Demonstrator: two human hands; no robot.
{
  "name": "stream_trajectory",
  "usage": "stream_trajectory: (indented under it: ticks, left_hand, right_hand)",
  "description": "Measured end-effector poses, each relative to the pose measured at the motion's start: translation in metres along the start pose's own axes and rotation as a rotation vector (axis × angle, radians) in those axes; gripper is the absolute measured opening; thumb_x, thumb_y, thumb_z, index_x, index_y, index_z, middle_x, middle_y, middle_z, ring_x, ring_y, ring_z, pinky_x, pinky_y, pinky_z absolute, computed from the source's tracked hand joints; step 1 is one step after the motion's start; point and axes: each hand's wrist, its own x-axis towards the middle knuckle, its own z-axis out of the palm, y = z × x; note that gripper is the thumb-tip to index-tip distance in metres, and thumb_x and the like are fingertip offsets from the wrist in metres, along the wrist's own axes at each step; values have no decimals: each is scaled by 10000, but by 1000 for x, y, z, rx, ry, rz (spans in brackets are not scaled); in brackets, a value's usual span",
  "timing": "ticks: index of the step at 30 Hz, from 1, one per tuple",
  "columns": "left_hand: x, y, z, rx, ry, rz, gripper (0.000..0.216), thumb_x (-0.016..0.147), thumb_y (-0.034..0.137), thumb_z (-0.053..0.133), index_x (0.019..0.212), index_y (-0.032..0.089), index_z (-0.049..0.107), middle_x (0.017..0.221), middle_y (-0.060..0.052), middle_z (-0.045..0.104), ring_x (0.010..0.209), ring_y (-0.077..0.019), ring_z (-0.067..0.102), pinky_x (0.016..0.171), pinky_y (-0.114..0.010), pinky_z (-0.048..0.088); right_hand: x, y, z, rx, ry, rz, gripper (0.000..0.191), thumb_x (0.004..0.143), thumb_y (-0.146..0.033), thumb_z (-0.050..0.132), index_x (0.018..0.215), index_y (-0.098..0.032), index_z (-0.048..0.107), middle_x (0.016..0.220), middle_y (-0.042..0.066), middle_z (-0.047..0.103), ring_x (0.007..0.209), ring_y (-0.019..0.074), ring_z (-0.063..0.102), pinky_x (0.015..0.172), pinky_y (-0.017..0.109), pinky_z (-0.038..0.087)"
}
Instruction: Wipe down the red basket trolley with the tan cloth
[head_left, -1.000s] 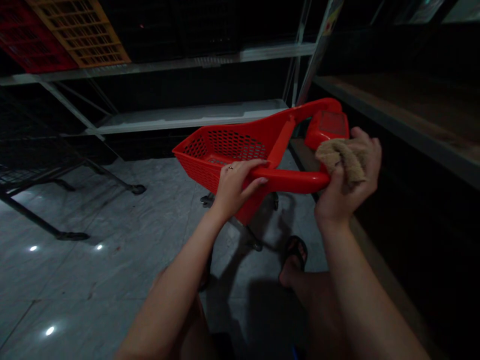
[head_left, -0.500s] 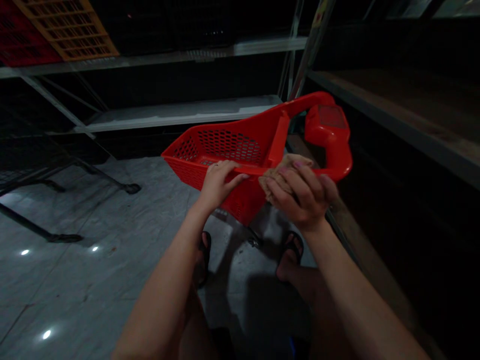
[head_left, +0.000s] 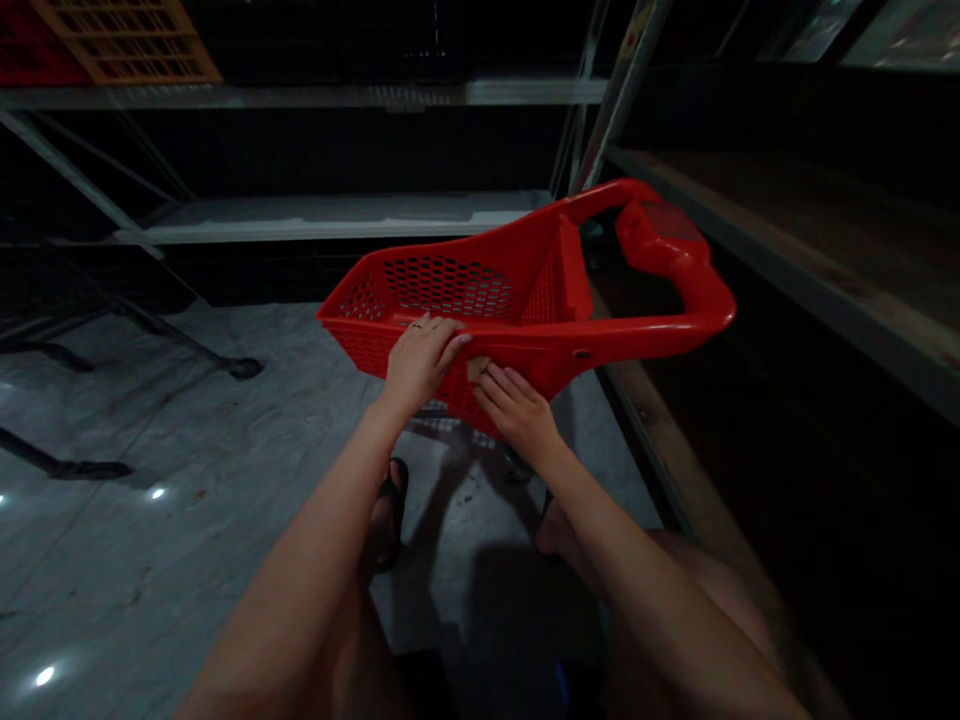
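Observation:
A red plastic shopping cart (head_left: 540,345) with a perforated basket stands in front of me, its looped handle (head_left: 697,290) toward the right. My left hand (head_left: 421,358) grips the near rim of the basket, fingers over the edge and thumb along the outside. Below that rim, my right hand (head_left: 517,408) presses a tan cloth (head_left: 478,369) flat against the cart's outer side. Most of the cloth is hidden under the fingers.
White metal shelving (head_left: 330,232) runs behind the cart, with a yellow crate (head_left: 135,40) at upper left. A wooden-edged shelf (head_left: 795,250) stands close on the right. Dark metal legs on casters (head_left: 244,367) are at left on the tiled floor (head_left: 247,560).
My right hand has moved with the cloth from the handle end of the rim, down and left onto the cart's side. The left hand stays on the rim.

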Motion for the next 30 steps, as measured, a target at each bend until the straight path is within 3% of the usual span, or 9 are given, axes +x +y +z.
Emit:
stream_trajectory:
  ticks: [4, 7, 10, 12, 16, 19, 26, 30]
  left_hand:
    - [0, -5, 0, -50, -24, -1, 431, 1112, 473, 327, 1137, 221, 676, 1116, -57, 744, 1101, -228, 666, 1253, -486, 366]
    - [3, -6, 3, -48, -24, -48, 399, 1109, 463, 344, 1111, 241, 675, 1112, -44, 741, 1103, -226, 663, 1295, -515, 316]
    - [8, -5, 7, -39, -9, -76, 389, 1105, 477, 350, 1098, 256, 670, 1084, -32, 735, 1100, -226, 659, 1317, -534, 279]
    - [11, -4, 9, -34, -5, -80, 392, 1105, 481, 345, 1096, 260, 669, 1074, -29, 731, 1106, -226, 656, 1321, -535, 273]
    - [14, -2, 12, -24, 6, -74, 412, 1111, 475, 322, 1104, 255, 670, 1098, -31, 737, 1114, -221, 660, 1316, -517, 284]
    - [17, 0, 15, -17, 11, -59, 439, 1118, 474, 296, 1128, 248, 672, 1138, -30, 749, 1128, -215, 666, 1307, -492, 298]
    - [23, 13, 25, 26, 35, -49, 525, 1122, 486, 232, 1152, 229, 688, 1144, -48, 759, 1118, -214, 667, 1258, -418, 341]
    - [25, 22, 29, 40, 30, -80, 524, 1120, 499, 227, 1150, 247, 686, 1178, -45, 757, 1114, -235, 651, 1090, -406, 433]
  right_hand:
    - [1, 30, -35, -179, 168, 43, 196, 1028, -191, 602, 1150, -233, 750, 1132, 9, 790, 1186, 173, 682, 1066, 344, 494]
    - [6, 59, -69, -321, 413, 220, 140, 979, -262, 708, 1106, -276, 766, 968, 26, 720, 1045, 202, 641, 979, 365, 498]
    - [8, 65, -72, -334, 529, 383, 116, 965, -248, 715, 1068, -272, 764, 936, 55, 645, 990, 225, 576, 898, 378, 489]
    - [4, 56, -54, -282, 431, 330, 127, 964, -226, 711, 1071, -273, 762, 944, 55, 664, 993, 225, 550, 904, 369, 470]
    - [-12, 32, -10, -144, 99, 34, 210, 1007, -142, 598, 1031, -260, 769, 1027, 31, 759, 1016, 192, 560, 886, 329, 416]
    - [-19, 33, -1, -125, 38, -45, 249, 1021, -116, 548, 1035, -238, 765, 1059, 19, 772, 1026, 170, 580, 884, 311, 415]
    - [3, 79, -43, -214, 362, 472, 226, 1063, -317, 530, 1106, -257, 744, 924, 64, 613, 937, 222, 576, 892, 436, 445]
    - [20, 96, -53, -239, 570, 702, 285, 1060, -444, 510, 1136, -258, 712, 972, 78, 537, 1022, 288, 562, 949, 574, 441]
